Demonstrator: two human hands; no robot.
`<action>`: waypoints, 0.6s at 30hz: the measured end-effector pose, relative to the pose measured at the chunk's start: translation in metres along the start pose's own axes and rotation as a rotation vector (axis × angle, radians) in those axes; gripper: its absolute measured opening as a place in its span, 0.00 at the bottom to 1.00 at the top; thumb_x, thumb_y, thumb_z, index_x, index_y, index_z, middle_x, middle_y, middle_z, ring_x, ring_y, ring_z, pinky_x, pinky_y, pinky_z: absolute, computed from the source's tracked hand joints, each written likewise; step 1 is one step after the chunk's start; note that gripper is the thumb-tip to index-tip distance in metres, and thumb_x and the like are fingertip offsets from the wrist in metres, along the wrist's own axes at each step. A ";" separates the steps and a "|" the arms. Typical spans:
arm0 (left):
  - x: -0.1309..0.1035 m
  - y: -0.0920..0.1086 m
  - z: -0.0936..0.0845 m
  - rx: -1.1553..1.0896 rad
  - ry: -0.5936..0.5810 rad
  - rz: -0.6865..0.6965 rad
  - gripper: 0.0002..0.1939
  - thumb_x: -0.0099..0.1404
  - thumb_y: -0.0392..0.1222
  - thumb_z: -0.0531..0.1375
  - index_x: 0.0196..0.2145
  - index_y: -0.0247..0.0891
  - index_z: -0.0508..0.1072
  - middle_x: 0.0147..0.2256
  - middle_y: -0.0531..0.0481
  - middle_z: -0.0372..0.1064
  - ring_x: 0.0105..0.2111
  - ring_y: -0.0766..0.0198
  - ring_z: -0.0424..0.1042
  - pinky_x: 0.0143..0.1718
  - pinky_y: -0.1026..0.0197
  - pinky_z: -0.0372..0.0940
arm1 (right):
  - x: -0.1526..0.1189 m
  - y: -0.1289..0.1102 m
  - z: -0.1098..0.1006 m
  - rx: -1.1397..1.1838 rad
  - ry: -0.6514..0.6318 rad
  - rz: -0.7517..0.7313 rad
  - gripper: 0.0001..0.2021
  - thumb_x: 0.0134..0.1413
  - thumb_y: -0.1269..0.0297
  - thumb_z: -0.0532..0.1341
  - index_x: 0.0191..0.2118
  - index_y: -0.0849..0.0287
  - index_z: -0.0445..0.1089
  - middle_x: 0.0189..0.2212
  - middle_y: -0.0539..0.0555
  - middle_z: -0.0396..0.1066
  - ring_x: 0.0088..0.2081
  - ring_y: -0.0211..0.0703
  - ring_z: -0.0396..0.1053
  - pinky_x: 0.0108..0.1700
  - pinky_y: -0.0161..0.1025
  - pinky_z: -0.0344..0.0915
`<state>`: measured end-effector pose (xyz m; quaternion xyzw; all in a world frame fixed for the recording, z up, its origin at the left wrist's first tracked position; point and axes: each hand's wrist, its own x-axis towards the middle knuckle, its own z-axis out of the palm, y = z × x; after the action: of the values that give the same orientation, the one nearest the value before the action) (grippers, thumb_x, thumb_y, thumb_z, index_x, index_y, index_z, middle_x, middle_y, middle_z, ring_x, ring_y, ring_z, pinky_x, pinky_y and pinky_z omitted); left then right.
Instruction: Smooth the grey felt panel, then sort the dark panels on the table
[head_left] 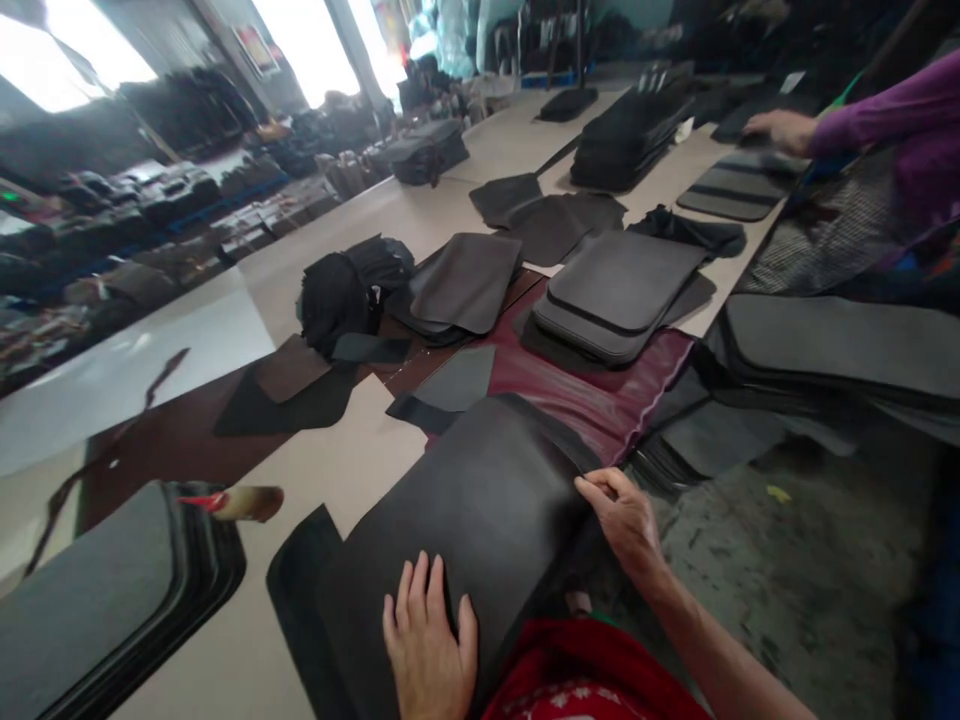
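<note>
A large dark leather panel (465, 500) with rounded corners lies at the table's near edge in front of me. My left hand (431, 630) rests flat on its lower part, fingers outstretched. At the panel's right edge, my right hand (619, 505) pinches the corner between thumb and fingers, and the leather bends slightly there. Another dark piece (304, 580) sticks out from under the panel on the left. Beyond the panel are a grey-green piece (457, 378) and a maroon sheet (570, 390).
A glue bottle (251, 503) with a red tip lies on a stack of dark panels (90, 600) at left. More panels (622, 280) are stacked ahead, beside a black bundle (352, 290). At right are hanging panels (847, 345) and a co-worker's hand (784, 130) in a purple sleeve.
</note>
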<state>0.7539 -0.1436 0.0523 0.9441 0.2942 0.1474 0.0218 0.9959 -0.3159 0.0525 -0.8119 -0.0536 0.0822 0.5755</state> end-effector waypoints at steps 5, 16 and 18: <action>-0.001 -0.002 0.001 -0.034 -0.012 -0.025 0.24 0.71 0.43 0.52 0.62 0.33 0.64 0.63 0.35 0.62 0.67 0.46 0.54 0.69 0.40 0.44 | -0.019 -0.019 -0.001 0.070 -0.020 -0.161 0.14 0.60 0.51 0.62 0.33 0.58 0.72 0.26 0.51 0.71 0.28 0.42 0.69 0.32 0.36 0.66; -0.001 -0.016 -0.057 -1.323 -0.273 -0.911 0.48 0.59 0.81 0.48 0.55 0.37 0.73 0.51 0.38 0.74 0.58 0.38 0.67 0.60 0.41 0.65 | -0.102 -0.082 0.057 0.338 -0.689 -0.990 0.06 0.69 0.69 0.54 0.44 0.58 0.67 0.41 0.54 0.77 0.43 0.40 0.76 0.48 0.35 0.72; -0.004 -0.021 -0.068 -1.204 -0.241 -1.104 0.45 0.55 0.78 0.58 0.52 0.35 0.75 0.44 0.38 0.77 0.53 0.37 0.71 0.53 0.42 0.71 | -0.117 -0.076 0.073 0.355 -0.687 -1.099 0.05 0.68 0.68 0.54 0.40 0.58 0.66 0.39 0.52 0.77 0.40 0.38 0.75 0.46 0.32 0.71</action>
<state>0.7192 -0.1312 0.1138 0.4996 0.5820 0.1455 0.6248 0.8680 -0.2445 0.1091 -0.4875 -0.6249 0.0385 0.6086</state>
